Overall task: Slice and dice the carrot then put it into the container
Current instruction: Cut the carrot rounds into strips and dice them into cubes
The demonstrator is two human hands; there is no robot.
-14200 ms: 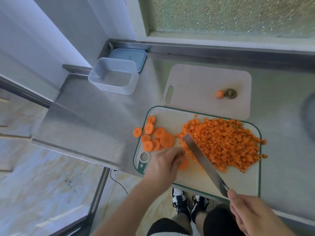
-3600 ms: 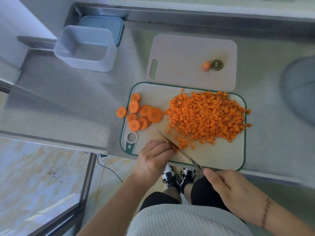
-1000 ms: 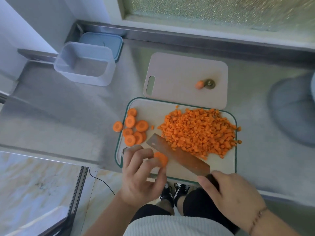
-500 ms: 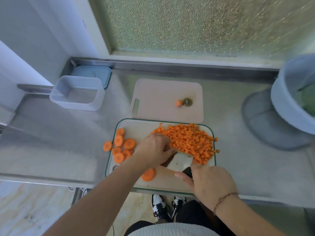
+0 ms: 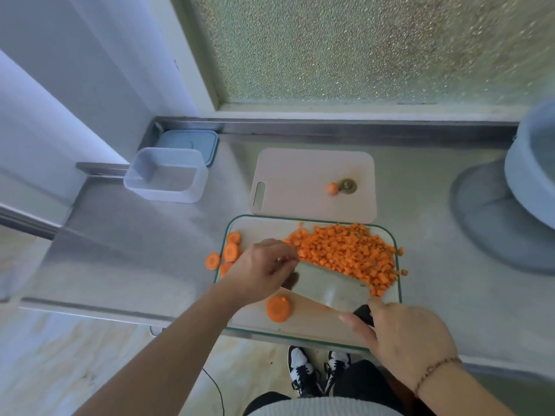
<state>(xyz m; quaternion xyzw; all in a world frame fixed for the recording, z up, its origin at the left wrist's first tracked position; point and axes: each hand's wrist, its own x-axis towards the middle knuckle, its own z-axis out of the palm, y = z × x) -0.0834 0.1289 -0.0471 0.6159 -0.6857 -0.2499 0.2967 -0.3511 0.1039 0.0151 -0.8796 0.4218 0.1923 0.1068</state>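
1. The right hand [image 5: 411, 340] is wrapped around the dark handle of the cleaver [image 5: 330, 285], whose broad blade lies nearly flat on the green-rimmed cutting board [image 5: 300, 328], its far edge against the near side of the diced carrot [image 5: 345, 250].
2. The left hand [image 5: 264, 268] reaches over the blade's tip end with curled fingers. They seem to brush or pinch at the blade, but whether they hold anything cannot be made out.
3. One thick carrot round [image 5: 278, 308] lies alone on the board, just nearer the person than the left hand and left of the blade. More carrot slices [image 5: 231, 252] sit at the board's left edge, one of them off it on the worktop [image 5: 135, 250].
4. The container [image 5: 166, 175] stands open, well apart to the far left, so the left hand is the nearer one to it.
5. The lone round lies flat and closest to the left hand, which probably steadies it for dicing next.
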